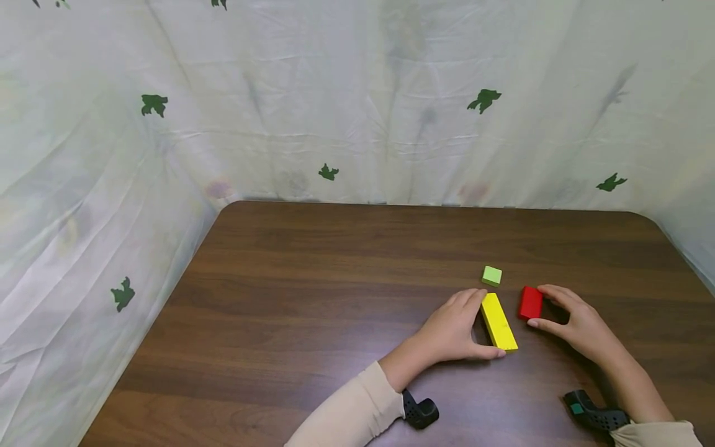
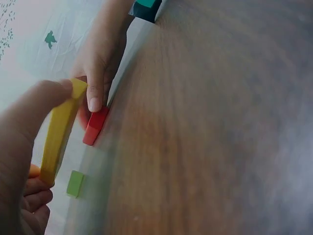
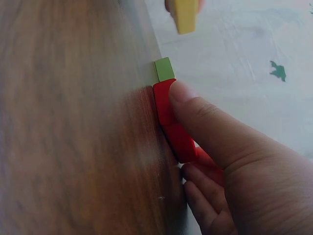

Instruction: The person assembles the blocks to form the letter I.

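Observation:
My left hand (image 1: 454, 328) holds a long yellow block (image 1: 499, 321) by its two ends, thumb at the near end and fingers at the far end. In the left wrist view the yellow block (image 2: 61, 132) appears lifted over the table. To its right, my right hand (image 1: 583, 328) pinches a shorter red block (image 1: 530, 303) between thumb and fingers, low at the tabletop. Just beyond both blocks a small light green block (image 1: 491, 275) sits by itself. In the right wrist view, the green block (image 3: 164, 70) shows past the red block (image 3: 165, 105).
The brown wooden table (image 1: 268, 310) has rounded far corners. A pale cloth (image 1: 357, 99) with green leaf-like shapes hangs behind it and along the left side. Black wrist-worn devices (image 1: 421, 412) sit at both beige sleeves.

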A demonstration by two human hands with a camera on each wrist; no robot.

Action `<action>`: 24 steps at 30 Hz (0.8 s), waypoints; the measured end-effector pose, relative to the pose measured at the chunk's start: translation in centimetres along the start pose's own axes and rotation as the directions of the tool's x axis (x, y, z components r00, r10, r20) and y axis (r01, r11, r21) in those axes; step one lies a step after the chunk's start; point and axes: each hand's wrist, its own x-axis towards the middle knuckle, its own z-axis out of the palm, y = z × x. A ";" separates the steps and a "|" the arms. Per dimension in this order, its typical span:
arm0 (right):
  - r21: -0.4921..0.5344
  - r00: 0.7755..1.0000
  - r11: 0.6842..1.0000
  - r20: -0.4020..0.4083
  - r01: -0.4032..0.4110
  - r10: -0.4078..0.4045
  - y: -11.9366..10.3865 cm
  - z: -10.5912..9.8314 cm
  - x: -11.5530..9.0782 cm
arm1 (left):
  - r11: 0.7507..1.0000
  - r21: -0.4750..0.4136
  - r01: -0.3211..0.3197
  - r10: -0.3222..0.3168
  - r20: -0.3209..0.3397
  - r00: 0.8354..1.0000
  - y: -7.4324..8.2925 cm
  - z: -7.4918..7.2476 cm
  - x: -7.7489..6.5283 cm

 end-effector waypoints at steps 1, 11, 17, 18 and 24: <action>-0.001 1.000 1.000 0.000 0.000 0.000 0.0 0.0 0.0 | 1.000 0.000 -0.008 0.008 -0.007 1.000 0.0 -0.1 0.0; 0.004 1.000 1.000 -0.003 0.006 -0.006 0.1 0.0 0.0 | 0.998 0.016 -0.059 0.060 -0.040 0.997 0.2 -1.8 -0.4; 0.010 1.000 1.000 -0.015 0.021 -0.020 0.1 0.0 0.0 | 0.996 0.016 -0.084 0.085 -0.078 0.993 -0.4 -2.8 -0.7; 0.009 1.000 1.000 -0.018 0.023 -0.023 0.2 0.0 0.0 | 0.996 0.020 -0.086 0.088 -0.084 0.993 -0.5 -3.0 -0.8; 0.018 0.999 0.999 -0.021 0.027 -0.026 0.2 -0.1 0.0 | 0.995 0.030 -0.092 0.095 -0.105 0.990 -1.0 -3.8 -1.3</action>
